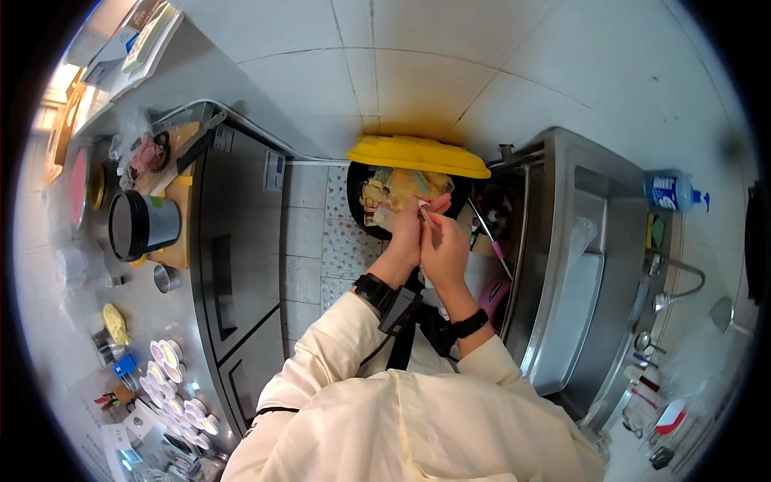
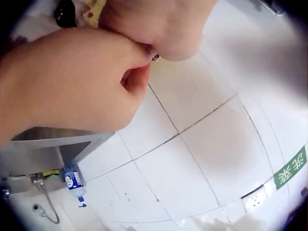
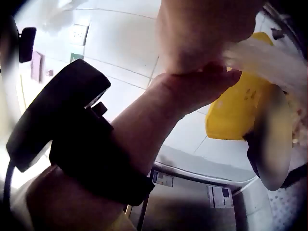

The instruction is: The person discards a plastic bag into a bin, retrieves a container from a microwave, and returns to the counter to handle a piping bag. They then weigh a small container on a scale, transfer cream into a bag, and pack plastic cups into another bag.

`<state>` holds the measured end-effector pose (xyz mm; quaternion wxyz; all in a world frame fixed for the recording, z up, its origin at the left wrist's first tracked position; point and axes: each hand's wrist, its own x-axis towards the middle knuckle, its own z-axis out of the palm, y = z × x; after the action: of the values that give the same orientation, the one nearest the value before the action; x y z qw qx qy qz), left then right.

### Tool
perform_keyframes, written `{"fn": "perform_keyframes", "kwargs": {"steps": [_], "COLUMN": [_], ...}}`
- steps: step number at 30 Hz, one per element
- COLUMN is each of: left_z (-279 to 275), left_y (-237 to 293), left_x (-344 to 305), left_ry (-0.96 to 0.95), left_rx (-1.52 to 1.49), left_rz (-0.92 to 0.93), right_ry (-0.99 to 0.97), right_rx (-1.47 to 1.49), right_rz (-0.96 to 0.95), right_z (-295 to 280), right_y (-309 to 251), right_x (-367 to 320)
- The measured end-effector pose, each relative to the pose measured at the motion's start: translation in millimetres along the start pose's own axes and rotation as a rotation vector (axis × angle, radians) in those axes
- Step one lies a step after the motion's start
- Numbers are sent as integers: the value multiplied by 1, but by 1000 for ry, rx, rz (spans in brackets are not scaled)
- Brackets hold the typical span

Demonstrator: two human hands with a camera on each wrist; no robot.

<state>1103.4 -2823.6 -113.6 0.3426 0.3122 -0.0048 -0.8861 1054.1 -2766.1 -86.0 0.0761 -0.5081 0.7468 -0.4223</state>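
Observation:
Both hands meet over a black bin (image 1: pixel 353 210) with its yellow lid (image 1: pixel 418 155) tilted back. My left hand (image 1: pixel 405 229) has its thumb against a small whitish item (image 1: pixel 423 206), its fingers extending to the right. My right hand (image 1: pixel 445 247) pinches the same item, fingertips curled inward. In the left wrist view the right hand (image 2: pixel 82 79) looks closed beside the left hand (image 2: pixel 159 24), hiding most of the item. The right wrist view shows the right hand (image 3: pixel 207 33) over the left hand (image 3: pixel 187 91), near blurred clear plastic (image 3: pixel 262 57).
Food scraps and wrappers (image 1: pixel 401 186) fill the bin. A steel sink (image 1: pixel 562 145) stands right, with a blue-labelled bottle (image 1: pixel 668 193) beyond it. On the left are a steel counter (image 1: pixel 181 301) and a black tub (image 1: pixel 144 226). A pink-handled tool (image 1: pixel 496 249) leans by the sink.

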Motion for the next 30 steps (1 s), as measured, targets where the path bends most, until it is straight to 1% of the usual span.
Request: {"fn": "perform_keyframes", "kwargs": {"steps": [2,3,4,6,7,8,9,10,12,13,15,16,17,18,19,21,24,25,26,27,28,30], "left_z": [-4,-3,-4,-7,-10,-11,-13,-15,-14,-11,-14,-18,-22,-21,-20,-18,-17,-18,-20,-21,-21,-21], "left_y": [-7,-10,-11,-10,-10,-10,-10,-13,-11,-9,-10,-12,-15,-13,-12,-9,-5,-4,-3,-3,-4,-7], "left_x": [11,15,19,26,29,33,36,35,36,34,32,33,34,33,32,29,28,30,31,32,32,31], "left_ry": [16,17,19,58,113,166,171,164,159,175,201,185,169,173,181,194,210,166,121,125,136,146], "left_rx": [-12,-20,-28,-37,-45,-52,-67,-56,-55,-41,-40,-69,-98,-106,-104,-108,-51,6,63,59,48,37], "left_rz": [-2,-13,-25,-18,-46,-75,-70,-83,-90,-101,-114,-149,-184,-181,-189,-194,-181,-175,-168,-163,-187,-215], "right_ry": [2,-32,-49,-150,-168,-279,-388,-408,-526,-538,-745,-756,-816,-874,-881,-1028,-1061,-1068,-1082,-1096,-1104,-955], "right_rx": [78,168,167,178,171,93,16,12,36,34,-320,-324,-373,-420,-421,-475,-495,-496,-447,-397,-397,-367], "right_rz": [133,200,194,94,88,128,169,168,153,150,26,22,15,9,5,69,81,78,126,173,174,67], "right_z": [5,6,9,13,12,11,12,12,12,10,2,4,5,6,5,4,6,5,4,5,5,5], "right_y": [17,23,31,40,42,42,42,44,44,40,31,33,35,35,34,30,39,40,41,41,42,44], "right_x": [-2,-2,-1,2,3,5,7,9,19,25,34,34,34,35,37,42,38,38,38,39,36,32]}}
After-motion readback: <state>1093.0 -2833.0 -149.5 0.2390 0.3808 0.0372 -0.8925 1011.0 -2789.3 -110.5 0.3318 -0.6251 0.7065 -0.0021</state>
